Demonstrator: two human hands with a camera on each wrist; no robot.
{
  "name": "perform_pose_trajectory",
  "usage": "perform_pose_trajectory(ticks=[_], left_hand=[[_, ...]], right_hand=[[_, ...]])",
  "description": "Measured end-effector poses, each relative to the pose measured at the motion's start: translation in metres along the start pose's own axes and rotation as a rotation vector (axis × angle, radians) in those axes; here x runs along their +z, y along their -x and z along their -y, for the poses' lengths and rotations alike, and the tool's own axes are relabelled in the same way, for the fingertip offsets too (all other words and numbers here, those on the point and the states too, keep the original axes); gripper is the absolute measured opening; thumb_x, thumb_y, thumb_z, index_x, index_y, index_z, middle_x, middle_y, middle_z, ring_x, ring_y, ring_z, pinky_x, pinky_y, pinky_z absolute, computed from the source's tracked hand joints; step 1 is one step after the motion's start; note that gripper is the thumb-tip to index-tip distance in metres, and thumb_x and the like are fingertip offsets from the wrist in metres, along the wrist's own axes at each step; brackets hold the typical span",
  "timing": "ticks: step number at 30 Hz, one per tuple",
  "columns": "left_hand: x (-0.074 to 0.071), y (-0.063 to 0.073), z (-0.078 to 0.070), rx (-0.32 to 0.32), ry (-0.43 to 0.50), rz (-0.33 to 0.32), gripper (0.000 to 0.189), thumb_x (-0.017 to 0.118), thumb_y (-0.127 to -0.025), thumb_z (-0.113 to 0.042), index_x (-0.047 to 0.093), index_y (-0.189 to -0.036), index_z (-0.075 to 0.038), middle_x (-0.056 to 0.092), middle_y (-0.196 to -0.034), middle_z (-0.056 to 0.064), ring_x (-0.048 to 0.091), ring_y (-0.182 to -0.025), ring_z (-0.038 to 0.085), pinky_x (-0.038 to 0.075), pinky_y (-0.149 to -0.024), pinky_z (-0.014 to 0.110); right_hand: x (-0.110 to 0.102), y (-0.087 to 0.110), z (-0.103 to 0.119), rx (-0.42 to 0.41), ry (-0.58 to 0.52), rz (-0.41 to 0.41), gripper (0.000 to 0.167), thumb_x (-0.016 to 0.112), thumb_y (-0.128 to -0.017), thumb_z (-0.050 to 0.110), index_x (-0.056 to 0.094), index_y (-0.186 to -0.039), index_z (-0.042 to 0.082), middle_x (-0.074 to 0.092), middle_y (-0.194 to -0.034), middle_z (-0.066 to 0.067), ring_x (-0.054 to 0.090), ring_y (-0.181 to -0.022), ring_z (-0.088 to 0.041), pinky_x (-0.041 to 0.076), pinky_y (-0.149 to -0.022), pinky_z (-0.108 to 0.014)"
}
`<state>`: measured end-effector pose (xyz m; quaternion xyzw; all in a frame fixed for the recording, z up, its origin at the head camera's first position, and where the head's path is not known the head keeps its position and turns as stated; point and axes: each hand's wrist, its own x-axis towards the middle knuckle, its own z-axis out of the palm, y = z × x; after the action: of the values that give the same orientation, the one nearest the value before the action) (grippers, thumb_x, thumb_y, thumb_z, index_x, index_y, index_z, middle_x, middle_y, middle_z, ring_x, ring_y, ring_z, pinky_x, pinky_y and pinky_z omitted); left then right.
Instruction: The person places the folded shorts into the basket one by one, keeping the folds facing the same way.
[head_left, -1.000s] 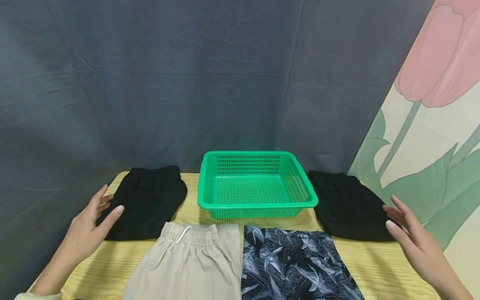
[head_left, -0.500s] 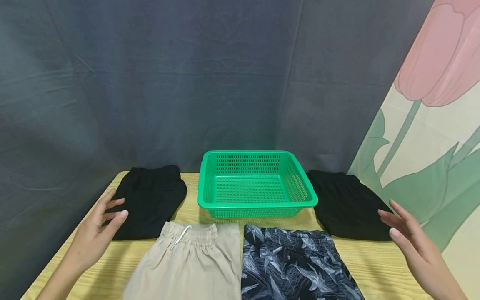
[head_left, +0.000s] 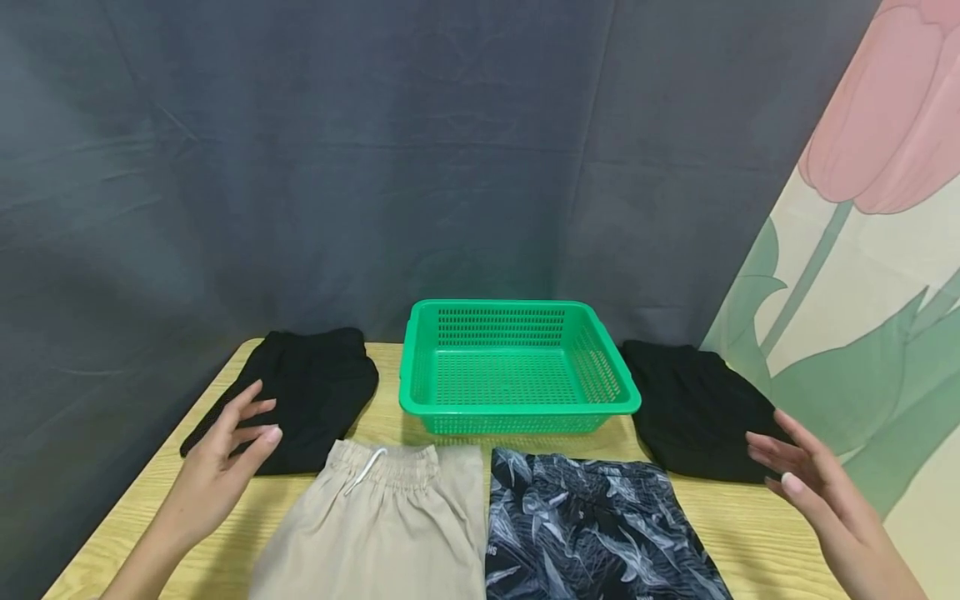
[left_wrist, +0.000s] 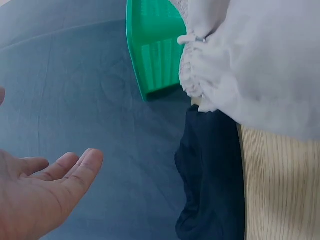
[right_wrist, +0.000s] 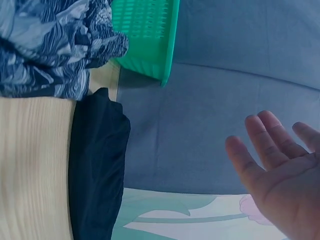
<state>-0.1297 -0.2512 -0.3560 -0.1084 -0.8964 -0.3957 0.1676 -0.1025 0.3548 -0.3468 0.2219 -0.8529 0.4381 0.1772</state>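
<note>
My left hand (head_left: 213,479) hovers with relaxed fingers in front of a folded black garment (head_left: 322,396) at the back left, holding nothing. On the other side my right hand (head_left: 828,492), also loose and holding nothing, is nearest a second black garment (head_left: 697,417). Between the hands lie beige shorts (head_left: 390,525) with a gathered waistband and white drawstring. Beside them are dark shorts (head_left: 592,525) with a grey leaf print. Both wrist views show the palms in the air, apart from the cloth. The lower parts of both shorts are cut off in the head view.
A green plastic basket (head_left: 517,408) with perforated walls stands at the back centre, with nothing in it. The wooden table (head_left: 112,550) ends against a dark grey curtain (head_left: 450,167). A wall with a painted tulip (head_left: 873,117) rises at the right.
Both hands have drifted inward, the left one to the right and the right one slightly to the left. The garments and basket stay in place on the table.
</note>
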Motion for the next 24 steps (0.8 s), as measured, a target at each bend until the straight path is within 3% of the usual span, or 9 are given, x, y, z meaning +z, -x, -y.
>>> perform_pose_trajectory(ticks=[3, 5, 10, 16, 24], left_hand=[[0.005, 0.0, -0.002, 0.021, 0.016, 0.001, 0.064, 0.054, -0.101, -0.02, 0.021, -0.156, -0.019, 0.046, -0.138, 0.014, 0.055, -0.11, 0.005, 0.049, -0.08, 0.021], [0.009, 0.001, -0.004, 0.04, 0.04, 0.004, 0.064, 0.058, -0.099, -0.018, 0.026, -0.154, -0.021, 0.048, -0.136, 0.013, 0.055, -0.107, 0.0, 0.048, -0.079, 0.016], [0.016, 0.002, -0.01, 0.068, 0.089, 0.038, 0.061, 0.063, -0.096, -0.016, 0.037, -0.15, -0.024, 0.052, -0.133, 0.01, 0.06, -0.106, 0.01, 0.051, -0.079, 0.021], [0.027, 0.004, -0.017, 0.058, 0.133, 0.085, 0.06, 0.068, -0.093, -0.017, 0.042, -0.146, -0.021, 0.056, -0.128, 0.008, 0.061, -0.105, 0.015, 0.053, -0.079, 0.028], [0.044, 0.007, -0.028, 0.042, 0.233, 0.188, 0.058, 0.07, -0.091, -0.018, 0.046, -0.143, -0.019, 0.057, -0.128, 0.01, 0.062, -0.104, 0.026, 0.053, -0.081, 0.033]], right_hand=[[0.001, 0.0, 0.001, -0.009, -0.062, 0.019, 0.063, 0.031, -0.097, -0.016, 0.015, -0.155, 0.003, 0.048, -0.139, 0.007, 0.047, -0.121, 0.001, 0.041, -0.085, -0.009], [0.002, 0.001, 0.002, 0.003, -0.074, 0.028, 0.063, 0.032, -0.097, -0.016, 0.016, -0.155, 0.003, 0.049, -0.137, 0.008, 0.049, -0.119, 0.001, 0.043, -0.083, -0.011], [0.006, 0.004, 0.003, 0.07, -0.027, 0.034, 0.064, 0.038, -0.098, -0.013, 0.018, -0.155, 0.007, 0.051, -0.133, 0.013, 0.052, -0.115, 0.002, 0.045, -0.08, -0.013], [0.01, 0.007, 0.004, 0.157, 0.071, 0.04, 0.066, 0.046, -0.099, -0.006, 0.019, -0.156, 0.014, 0.051, -0.13, 0.016, 0.053, -0.111, 0.005, 0.046, -0.078, -0.012], [0.017, 0.011, 0.005, 0.177, 0.035, 0.092, 0.064, 0.046, -0.099, -0.006, 0.022, -0.155, 0.012, 0.05, -0.13, 0.012, 0.054, -0.111, 0.003, 0.049, -0.078, -0.018]])
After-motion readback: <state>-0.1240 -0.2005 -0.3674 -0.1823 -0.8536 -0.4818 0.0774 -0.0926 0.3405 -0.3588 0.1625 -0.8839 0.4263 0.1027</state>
